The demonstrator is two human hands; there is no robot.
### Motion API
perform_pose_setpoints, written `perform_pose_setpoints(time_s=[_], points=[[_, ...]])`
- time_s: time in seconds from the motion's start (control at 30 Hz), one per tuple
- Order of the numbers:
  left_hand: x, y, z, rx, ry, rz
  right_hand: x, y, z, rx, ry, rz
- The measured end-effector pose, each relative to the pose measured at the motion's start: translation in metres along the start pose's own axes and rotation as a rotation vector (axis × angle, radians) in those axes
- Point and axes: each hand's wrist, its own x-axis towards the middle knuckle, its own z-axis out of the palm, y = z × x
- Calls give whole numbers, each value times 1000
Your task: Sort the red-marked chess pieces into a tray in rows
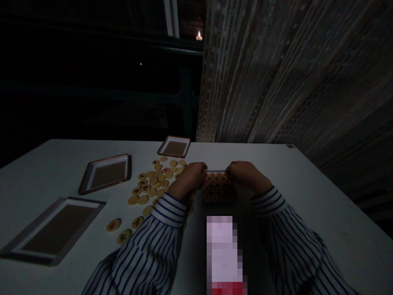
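A small box (217, 187) packed with round wooden game discs bearing red marks lies on the white table (310, 196) in front of me. My left hand (188, 180) is curled against the box's left far corner. My right hand (245, 174) is curled against its right far corner. Both hands have their fingers bent over the far rim, and the fingertips are hidden. Several loose yellow discs (153, 182) with red or black characters lie spread on the table just left of my left hand. Striped shirt sleeves cover both forearms.
Three shallow trays or lids lie to the left: a large one (52, 229) near the front left edge, a second (106, 173) further back, a small one (174, 146) at the far edge. A woven curtain (291, 69) hangs behind the table. The room is dark.
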Motion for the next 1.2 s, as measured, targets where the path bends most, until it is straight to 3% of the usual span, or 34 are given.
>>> perform_pose_setpoints(time_s=[1.2], points=[[-1, 2, -1, 0, 5, 2, 0, -8, -6, -35, 4, 0]])
